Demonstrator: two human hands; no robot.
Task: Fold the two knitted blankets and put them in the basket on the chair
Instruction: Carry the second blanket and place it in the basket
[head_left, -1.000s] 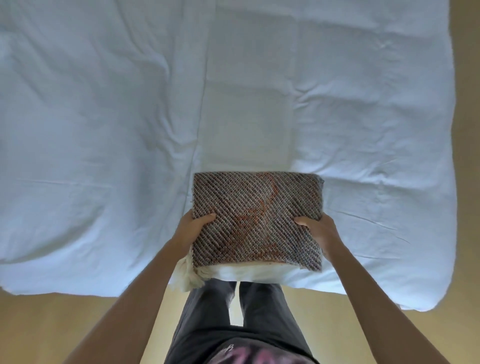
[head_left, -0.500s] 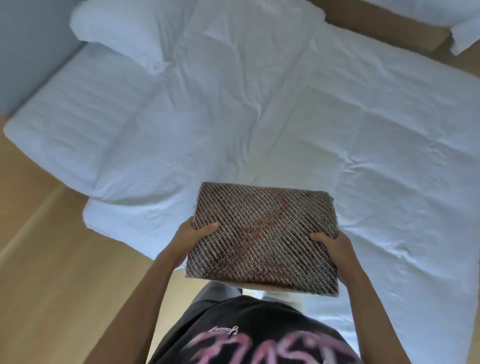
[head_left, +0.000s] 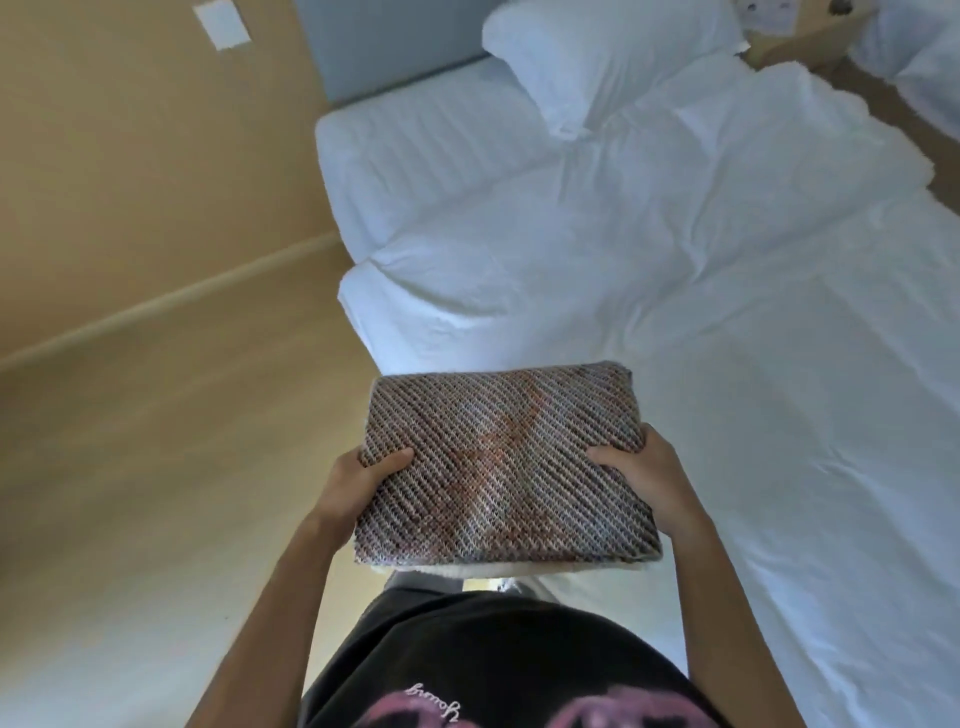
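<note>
A folded brown knitted blanket (head_left: 506, 462) with an orange pattern is held flat in the air in front of my chest. A folded cream layer (head_left: 467, 570) shows under its near edge. My left hand (head_left: 358, 475) grips the stack's left side, thumb on top. My right hand (head_left: 644, 480) grips the right side the same way. The stack is off the bed, over the bed's left edge. No basket or chair is in view.
A white bed (head_left: 675, 270) with a rumpled duvet fills the right half, with a pillow (head_left: 587, 67) at its head. Light wooden floor (head_left: 156, 493) lies to the left, meeting a beige wall (head_left: 130, 156). A second bed's corner (head_left: 919, 57) shows top right.
I lifted the folded stack off the bed and turned left with it. The view swung from straight over the bed toward the floor and wall on the left.
</note>
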